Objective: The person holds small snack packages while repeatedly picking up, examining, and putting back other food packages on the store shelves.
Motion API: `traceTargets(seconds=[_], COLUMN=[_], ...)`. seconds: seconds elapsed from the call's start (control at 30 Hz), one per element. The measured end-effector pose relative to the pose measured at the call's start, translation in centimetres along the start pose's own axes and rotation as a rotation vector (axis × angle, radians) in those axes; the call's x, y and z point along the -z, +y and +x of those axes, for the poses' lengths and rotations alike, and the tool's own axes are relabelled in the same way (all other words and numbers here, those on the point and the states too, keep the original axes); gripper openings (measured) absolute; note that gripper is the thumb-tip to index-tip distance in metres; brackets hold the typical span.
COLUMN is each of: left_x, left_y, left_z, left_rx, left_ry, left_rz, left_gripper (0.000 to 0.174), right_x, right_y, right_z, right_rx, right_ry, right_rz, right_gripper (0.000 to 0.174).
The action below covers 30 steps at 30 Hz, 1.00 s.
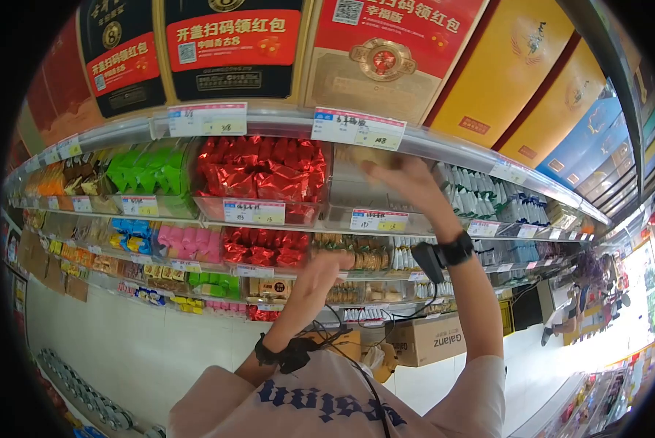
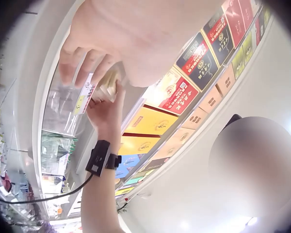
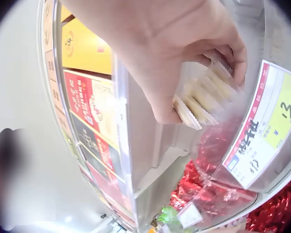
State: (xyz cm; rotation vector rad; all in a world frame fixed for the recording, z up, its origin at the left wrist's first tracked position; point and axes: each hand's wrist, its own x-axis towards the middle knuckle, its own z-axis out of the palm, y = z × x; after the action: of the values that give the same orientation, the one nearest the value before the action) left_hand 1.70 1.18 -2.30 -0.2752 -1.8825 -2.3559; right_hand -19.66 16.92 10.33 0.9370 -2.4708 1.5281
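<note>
In the right wrist view, my right hand (image 3: pixel 184 53) grips a row of small, pale yellow snack packets (image 3: pixel 206 99) in clear wrappers, thumb on one side and fingers on the other. The head view has this right hand (image 1: pixel 409 188) at a clear plastic bin (image 1: pixel 357 191) on the upper snack shelf. Lower down, my left hand (image 1: pixel 314 286) is near the second shelf, its fingers close to beige wrapped snacks (image 1: pixel 368 260). Seen from the left wrist, the left hand's fingers (image 2: pixel 89 68) are loosely bent with nothing between them.
Red foil packets (image 1: pixel 262 171) fill the bin to the left, with green packets (image 1: pixel 148 171) farther over. Price tags (image 1: pixel 378 220) line the shelf edges. Large gift boxes (image 1: pixel 382 62) stand on the shelf above. A Galanz carton (image 1: pixel 430 343) sits on the floor below.
</note>
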Motion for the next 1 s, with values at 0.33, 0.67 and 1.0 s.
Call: traceTargets(seconds=[0.33,0.67,1.0], left_x=[1.5,2.1,2.0], left_y=[-1.0,-1.7,-2.0], left_z=[-1.2,-1.9,-1.6], left_rx=[0.002,0.021,0.047], left_ry=[-0.007,0.059,0.029], left_rz=[0.006,0.017,0.015], left_gripper=[0.031,0.042,0.047], right_x=[-3.7,-5.4,-4.1], right_y=[2.4,-0.5,1.9], right_z=[5.6,5.7,5.6], right_rx=[-0.454,-0.478,-0.691], right_ry=[-0.421,-0.536,-0.595], right_rz=[-0.420,-0.584,-0.111], right_gripper=[0.079,0.065,0.066])
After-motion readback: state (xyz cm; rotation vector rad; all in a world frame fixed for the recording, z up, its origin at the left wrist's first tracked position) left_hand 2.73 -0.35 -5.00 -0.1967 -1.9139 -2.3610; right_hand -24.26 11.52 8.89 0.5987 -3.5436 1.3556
